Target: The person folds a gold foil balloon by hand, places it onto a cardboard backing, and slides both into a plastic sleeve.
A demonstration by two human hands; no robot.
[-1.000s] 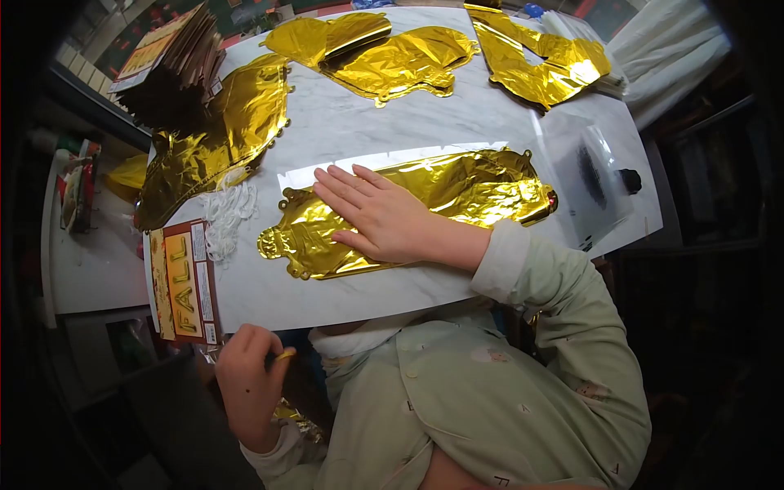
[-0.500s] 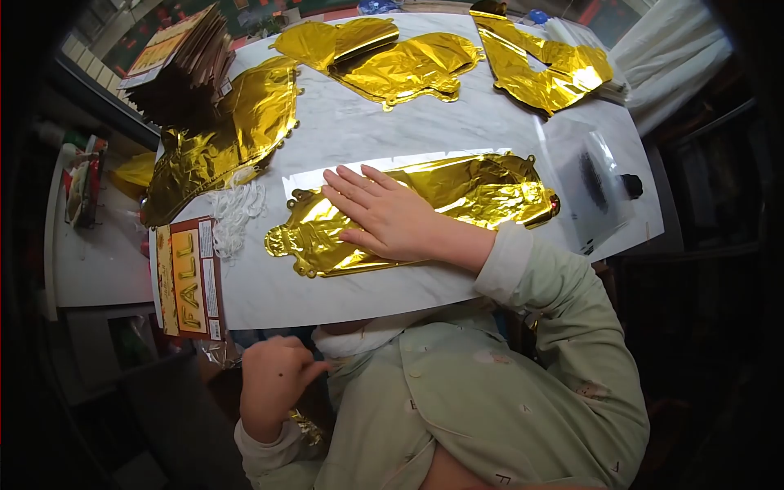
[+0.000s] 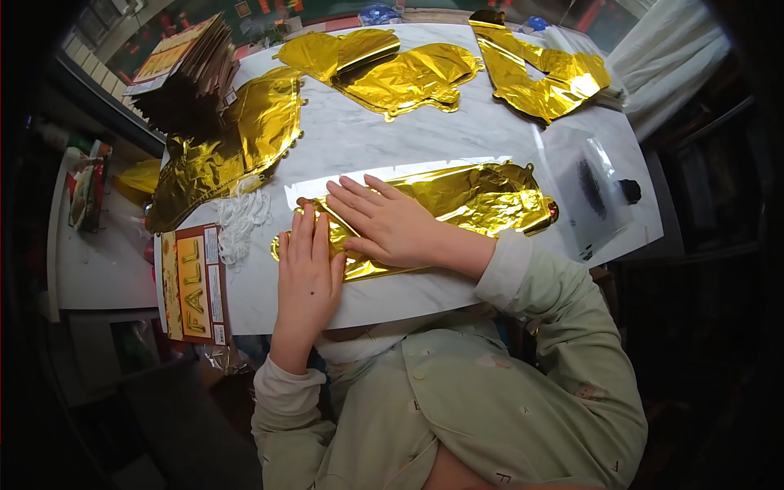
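Both hands lie flat, fingers spread, palms down. The left hand (image 3: 309,273) presses the near-left end of a deflated gold foil balloon (image 3: 482,196), and the right hand (image 3: 384,220) rests just beside it on the balloon's middle, the fingers nearly touching. The balloon lies crumpled across the front of the white marble table (image 3: 367,139). To the left are a tangle of white string (image 3: 241,216) and a printed card (image 3: 192,282) that seems to read FALL. More gold foil balloons (image 3: 392,69) lie farther back, and a clear plastic bag (image 3: 592,184) lies at the right.
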